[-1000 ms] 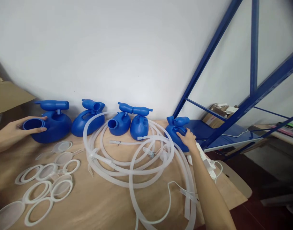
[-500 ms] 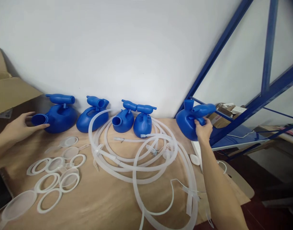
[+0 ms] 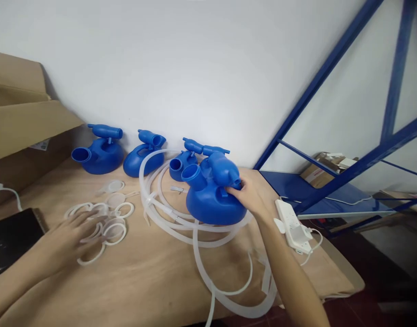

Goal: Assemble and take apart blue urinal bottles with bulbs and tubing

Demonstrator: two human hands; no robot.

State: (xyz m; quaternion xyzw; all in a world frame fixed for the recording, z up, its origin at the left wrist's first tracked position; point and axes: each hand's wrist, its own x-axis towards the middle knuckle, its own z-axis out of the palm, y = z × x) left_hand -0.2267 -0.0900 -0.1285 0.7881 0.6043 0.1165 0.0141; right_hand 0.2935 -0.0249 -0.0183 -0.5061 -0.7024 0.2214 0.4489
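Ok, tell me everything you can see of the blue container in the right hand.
The blue container looks like smooth moulded plastic: a rounded, squat body with a round open neck facing up-left and a tubular spout-like handle on top. The right hand holds it by that handle. It sits low over the coiled clear tubing on the brown table; whether it rests on the tubing is unclear. It hides part of another blue container behind.

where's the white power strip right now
In the head view the white power strip lies on the right side of the table, just right of the right hand gripping the blue container, before the blue shelf frame.
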